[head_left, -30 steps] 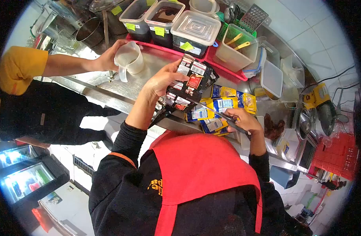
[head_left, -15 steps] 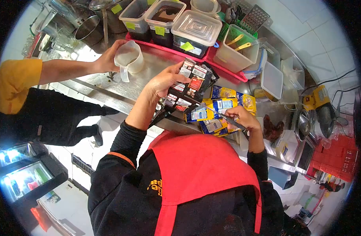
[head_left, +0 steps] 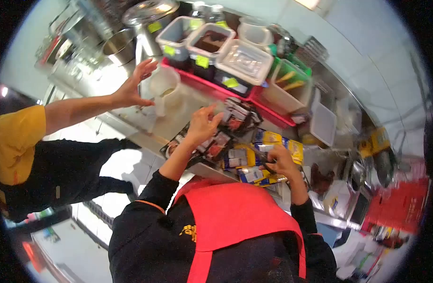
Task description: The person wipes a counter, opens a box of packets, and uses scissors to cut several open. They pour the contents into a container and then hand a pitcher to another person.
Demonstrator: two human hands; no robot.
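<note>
My left hand [head_left: 204,123] is above several black packets [head_left: 239,114] with red and white printing, its fingers partly spread and nothing visible in them. More black packets [head_left: 215,144] lie under that hand and wrist, near the counter's front edge. On the right, my right hand [head_left: 281,162] is closed round the handles of dark scissors [head_left: 260,153], blurred by motion. The blades point left over a pile of yellow and blue packets [head_left: 238,157].
A co-worker's open hand [head_left: 134,87] is beside a clear plastic jug [head_left: 164,84] on the steel counter. Lidded and open tubs stand in a red tray [head_left: 186,74] along the back. A plastic tub [head_left: 292,94] holds yellow-handled utensils. A yellow and black appliance [head_left: 374,144] stands at right.
My left hand has let go of the black packets, which now lie on the counter. The co-worker's hand has come off the jug. The whole view has shifted slightly.
</note>
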